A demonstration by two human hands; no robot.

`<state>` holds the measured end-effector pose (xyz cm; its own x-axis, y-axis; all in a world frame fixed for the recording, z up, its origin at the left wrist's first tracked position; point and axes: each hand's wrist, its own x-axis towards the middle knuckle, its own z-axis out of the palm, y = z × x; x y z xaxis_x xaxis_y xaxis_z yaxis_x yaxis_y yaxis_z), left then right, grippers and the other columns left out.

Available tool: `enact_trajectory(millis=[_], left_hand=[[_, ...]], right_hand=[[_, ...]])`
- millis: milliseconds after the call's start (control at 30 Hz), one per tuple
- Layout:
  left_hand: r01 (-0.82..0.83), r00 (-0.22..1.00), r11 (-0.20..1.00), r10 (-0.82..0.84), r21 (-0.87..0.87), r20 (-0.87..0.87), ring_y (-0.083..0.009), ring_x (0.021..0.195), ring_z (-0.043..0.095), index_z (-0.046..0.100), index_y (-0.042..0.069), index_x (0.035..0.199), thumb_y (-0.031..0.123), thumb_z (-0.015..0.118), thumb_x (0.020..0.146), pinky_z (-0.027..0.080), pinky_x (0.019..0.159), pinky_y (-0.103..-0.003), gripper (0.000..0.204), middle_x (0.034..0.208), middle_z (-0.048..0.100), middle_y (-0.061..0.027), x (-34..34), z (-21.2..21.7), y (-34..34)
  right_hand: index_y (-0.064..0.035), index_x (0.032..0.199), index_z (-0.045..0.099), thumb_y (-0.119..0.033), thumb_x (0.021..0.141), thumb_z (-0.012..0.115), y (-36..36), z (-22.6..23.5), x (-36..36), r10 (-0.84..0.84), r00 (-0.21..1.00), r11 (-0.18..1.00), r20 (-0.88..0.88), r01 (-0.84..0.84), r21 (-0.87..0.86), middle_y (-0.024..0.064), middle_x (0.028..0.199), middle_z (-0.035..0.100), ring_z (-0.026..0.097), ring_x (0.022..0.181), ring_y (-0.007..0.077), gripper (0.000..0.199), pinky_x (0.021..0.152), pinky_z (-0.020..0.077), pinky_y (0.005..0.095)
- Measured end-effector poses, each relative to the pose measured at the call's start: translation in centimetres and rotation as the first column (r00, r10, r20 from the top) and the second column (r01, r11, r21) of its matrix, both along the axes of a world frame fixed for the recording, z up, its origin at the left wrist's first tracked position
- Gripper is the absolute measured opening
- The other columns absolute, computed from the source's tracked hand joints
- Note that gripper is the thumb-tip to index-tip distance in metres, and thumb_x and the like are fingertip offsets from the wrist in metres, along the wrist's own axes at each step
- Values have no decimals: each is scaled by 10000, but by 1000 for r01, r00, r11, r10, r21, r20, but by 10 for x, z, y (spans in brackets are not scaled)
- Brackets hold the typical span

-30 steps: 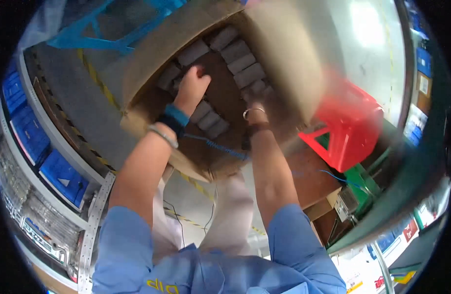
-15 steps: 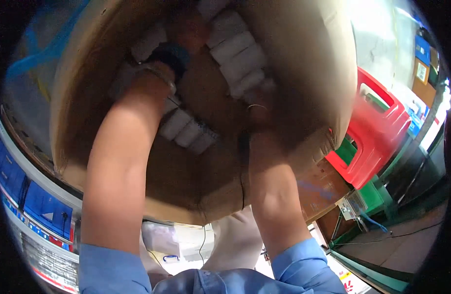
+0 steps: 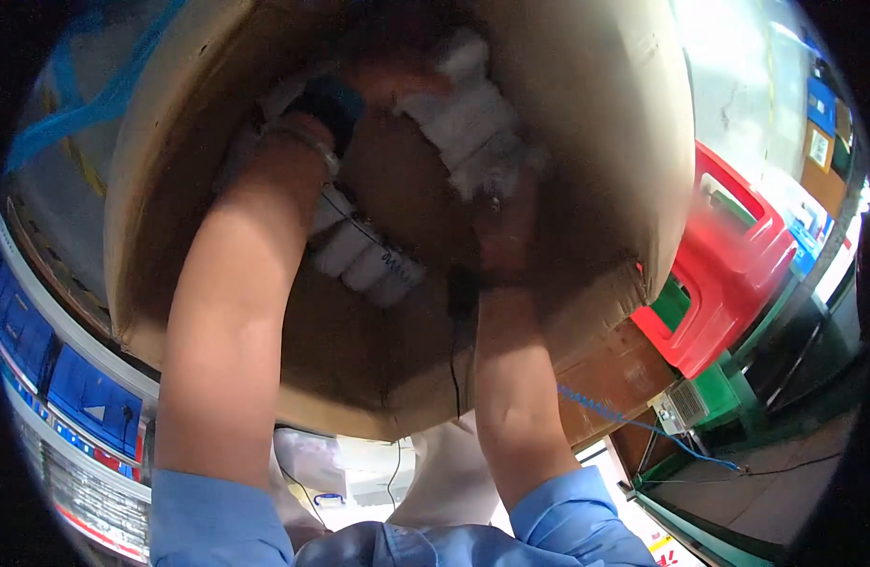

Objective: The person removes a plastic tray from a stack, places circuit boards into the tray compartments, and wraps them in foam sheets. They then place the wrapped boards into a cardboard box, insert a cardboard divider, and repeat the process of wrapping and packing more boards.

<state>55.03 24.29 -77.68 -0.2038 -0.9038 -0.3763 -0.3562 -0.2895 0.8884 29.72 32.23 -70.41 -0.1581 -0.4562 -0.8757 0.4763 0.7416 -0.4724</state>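
Observation:
Both my arms reach down into a deep cardboard box (image 3: 605,142). A row of white, soft-looking bundles (image 3: 468,118) lies against its right inner side. My left hand (image 3: 402,80), with a dark wristband, is closed on the row's far part; its fingertips are dim in shadow. At the near end, my right hand (image 3: 508,213) grips the same row, its fingers partly hidden. A second group of white bundles (image 3: 364,260) sits on the box bottom beside my left forearm, and more white shows behind the left wrist.
Right of the box stands a red plastic stool (image 3: 732,274), near a green object and a coiled blue cable (image 3: 633,416). Shelving with blue boxes (image 3: 94,402) is at the left. The box's near rim (image 3: 350,416) crosses beneath my forearms. Thin dark cords hang there.
My left hand has moved right onto the row of white bundles. The bundles have shifted slightly and look pressed closer together. My right forearm has moved a little left.

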Motion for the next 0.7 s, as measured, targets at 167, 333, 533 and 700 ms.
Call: enact_trajectory(millis=[167, 333, 533, 700], left_hand=[[325, 943, 944, -318, 66, -96, -262, 1275, 419, 384, 102, 1406, 395, 607, 856, 350, 1045, -345, 661, 1393, 452, -104, -7, -10, 7], [242, 914, 774, -385, -586, -131, -217, 1333, 358, 440, 133, 1383, 337, 483, 949, 285, 1096, -324, 482, 1439, 407, -75, 4, -5, 42], [147, 867, 977, -51, 156, -496, -256, 1332, 355, 450, 141, 1372, 491, 496, 916, 286, 1108, -391, 577, 1434, 393, -111, -12, 83, 63], [65, 839, 985, 31, 158, -543, -197, 1196, 479, 587, 94, 1225, 454, 633, 839, 370, 1013, -336, 530, 1267, 550, -90, -1, 159, 97]], right_hand=[[-117, 1356, 430, -466, 845, 619, 10, -44, -31, 111, 990, 988, 89, -100, -121, 80, 1328, 462, 469, 1164, 260, 647, 953, 427, 388], [-105, 1365, 420, -467, 842, 625, 4, -37, -4, 67, 974, 987, 217, -33, -158, 85, 1341, 457, 446, 1208, 276, 668, 977, 406, 414], [-108, 1368, 424, -479, 851, 609, 24, 25, 8, 444, 896, 827, 18, -402, -394, 80, 1346, 464, 468, 1180, 252, 663, 952, 416, 407], [-108, 1355, 438, -471, 861, 594, 57, 66, 16, 522, 834, 822, -182, -548, -155, 70, 1298, 513, 488, 1166, 224, 633, 951, 421, 378]])
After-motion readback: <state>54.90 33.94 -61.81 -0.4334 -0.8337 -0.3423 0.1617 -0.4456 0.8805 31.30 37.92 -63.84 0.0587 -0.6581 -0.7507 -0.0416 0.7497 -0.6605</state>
